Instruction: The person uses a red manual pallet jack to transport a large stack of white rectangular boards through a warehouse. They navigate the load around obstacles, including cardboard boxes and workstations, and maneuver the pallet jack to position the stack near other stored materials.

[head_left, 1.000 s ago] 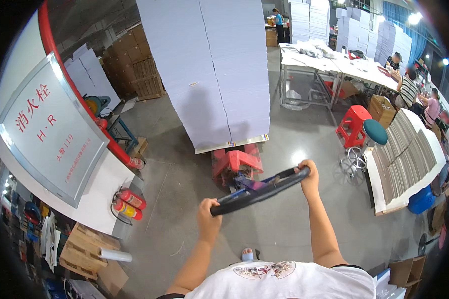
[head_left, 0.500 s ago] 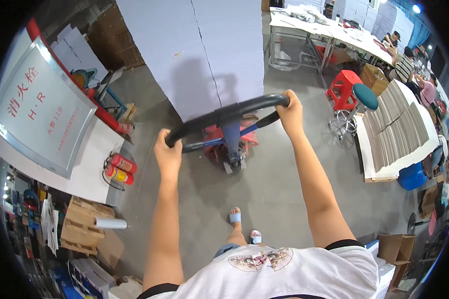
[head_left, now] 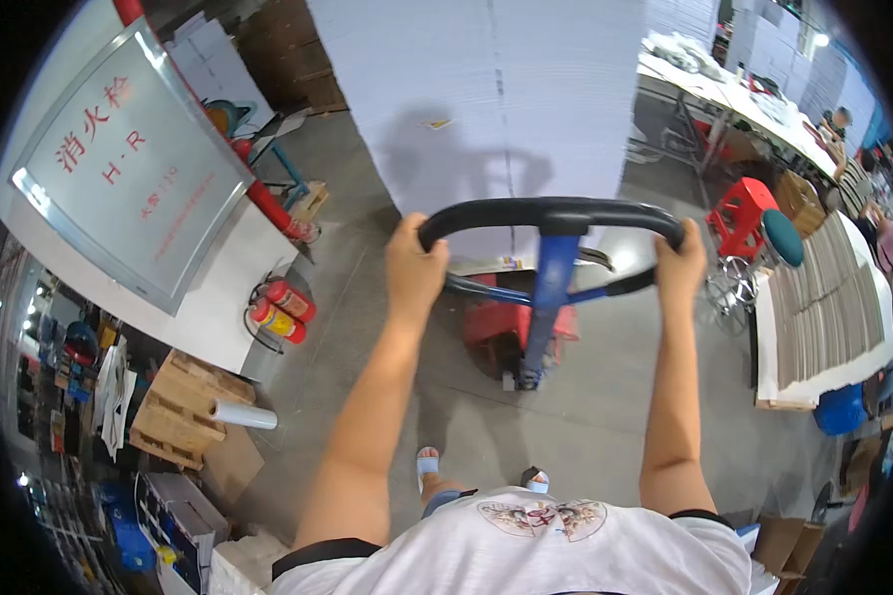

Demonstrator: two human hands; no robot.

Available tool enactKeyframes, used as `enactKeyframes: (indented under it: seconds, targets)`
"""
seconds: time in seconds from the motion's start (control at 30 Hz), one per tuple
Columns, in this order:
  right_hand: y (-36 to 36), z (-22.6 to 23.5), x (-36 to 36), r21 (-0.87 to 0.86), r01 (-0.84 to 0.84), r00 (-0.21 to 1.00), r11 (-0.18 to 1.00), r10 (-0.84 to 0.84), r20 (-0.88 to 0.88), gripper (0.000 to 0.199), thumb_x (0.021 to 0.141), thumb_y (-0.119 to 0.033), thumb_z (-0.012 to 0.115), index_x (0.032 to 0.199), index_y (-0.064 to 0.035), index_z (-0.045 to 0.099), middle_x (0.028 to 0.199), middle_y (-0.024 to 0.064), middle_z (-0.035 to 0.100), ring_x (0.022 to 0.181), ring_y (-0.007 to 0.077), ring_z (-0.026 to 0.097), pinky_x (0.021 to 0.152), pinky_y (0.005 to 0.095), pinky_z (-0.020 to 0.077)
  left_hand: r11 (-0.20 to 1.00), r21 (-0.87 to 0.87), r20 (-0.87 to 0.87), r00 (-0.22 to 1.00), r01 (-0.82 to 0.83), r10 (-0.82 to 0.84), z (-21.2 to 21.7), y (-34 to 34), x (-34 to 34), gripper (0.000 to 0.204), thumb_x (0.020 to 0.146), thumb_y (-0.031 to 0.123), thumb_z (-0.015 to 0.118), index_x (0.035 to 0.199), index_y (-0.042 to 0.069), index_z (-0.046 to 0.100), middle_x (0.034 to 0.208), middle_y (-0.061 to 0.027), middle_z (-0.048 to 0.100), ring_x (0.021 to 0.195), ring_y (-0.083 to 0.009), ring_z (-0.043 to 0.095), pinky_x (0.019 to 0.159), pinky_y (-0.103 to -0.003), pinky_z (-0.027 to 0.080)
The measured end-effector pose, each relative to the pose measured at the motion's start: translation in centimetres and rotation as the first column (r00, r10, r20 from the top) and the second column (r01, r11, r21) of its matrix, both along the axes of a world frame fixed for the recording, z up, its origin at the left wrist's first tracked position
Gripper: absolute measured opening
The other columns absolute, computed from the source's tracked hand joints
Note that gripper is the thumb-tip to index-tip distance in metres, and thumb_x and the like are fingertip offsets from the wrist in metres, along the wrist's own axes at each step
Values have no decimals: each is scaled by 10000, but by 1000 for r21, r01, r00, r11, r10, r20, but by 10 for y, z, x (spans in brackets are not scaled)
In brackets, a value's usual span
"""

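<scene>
Handle [head_left: 551, 211] is sitting straighter than before | left grip [head_left: 415, 268], right grip [head_left: 681, 263] tightly wrapping it | maybe steering tall stack [head_left: 566, 99] | next likely needing even hold

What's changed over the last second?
The black looped handle has swung up and levelled: it slanted below the red metal pallet-jack base in view, and now shows above it, before the tall white paper stack. Nothing was taken hold of or let go: left hand and right hand still grip its ends. The red plastic stool stayed put.
</scene>
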State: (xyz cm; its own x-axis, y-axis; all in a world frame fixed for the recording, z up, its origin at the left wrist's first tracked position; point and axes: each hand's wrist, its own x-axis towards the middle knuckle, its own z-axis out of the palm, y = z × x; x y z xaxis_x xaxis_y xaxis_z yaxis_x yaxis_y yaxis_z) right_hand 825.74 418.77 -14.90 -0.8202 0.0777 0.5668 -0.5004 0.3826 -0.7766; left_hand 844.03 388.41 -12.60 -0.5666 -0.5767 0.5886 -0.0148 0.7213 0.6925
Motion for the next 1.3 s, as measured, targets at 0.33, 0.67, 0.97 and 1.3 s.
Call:
enactKeyframes:
  seconds: [0.33,0.67,0.97,1.3]
  targets:
    - [63,-32,51,-107,390,920,914,-382,94,317,859,-65,642,1138,81,604,1119,172,659,897,228,641,799,362,515,863,41,-215,848,503,-484,1,-42,12,291,610,45,674,873,54,551,792,-155,541,798,-367,575,683,-470,447]
    - [6,3,160,-9,664,661,748,-593,-460,289,790,-259,746,845,12,660,768,109,644,691,199,589,628,334,473,634,-129,-414,539,763,-733,31,-91,-37,271,535,62,680,711,61,474,719,-105,479,685,-346,510,567,-452,364]
    - [-6,7,167,-38,719,607,694,-653,-452,277,740,-203,777,834,16,637,761,118,648,685,214,609,609,345,490,677,-201,-483,530,708,-697,26,-103,-94,267,535,112,694,689,82,478,698,-88,504,676,-351,516,579,-458,375]
    - [18,-6,144,-11,585,701,811,-512,-497,292,683,-141,811,822,21,613,754,129,653,678,231,631,589,357,510,702,-166,-372,615,693,-695,3,-66,-160,211,480,140,673,647,67,568,660,-121,569,677,-383,575,611,-480,441]
